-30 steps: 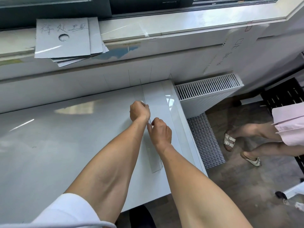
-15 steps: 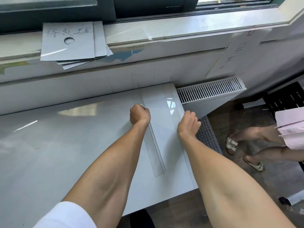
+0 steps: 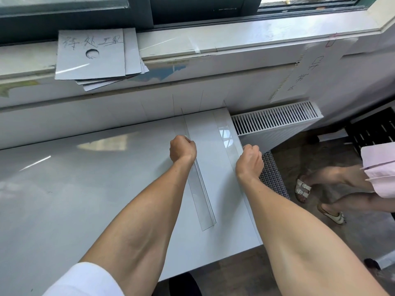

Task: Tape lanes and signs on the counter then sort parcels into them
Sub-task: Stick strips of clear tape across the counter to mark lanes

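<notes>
Sign cards [image 3: 92,54] are lying stacked on the windowsill [image 3: 235,39], top left, behind the bench [image 3: 85,189]; left hand [image 3: 182,150] is sitting on the clear tape strip [image 3: 201,201] running front-to-back, fingers curled in a fist, can't tell if they're pinching the tape; right hand [image 3: 250,161] is resting on a second strip [image 3: 226,133] at the bench's right edge, fingers curled too, grip hidden; radiator [image 3: 275,120] is sitting beyond; a bystander's sandalled feet [image 3: 302,189] are standing far right.
</notes>
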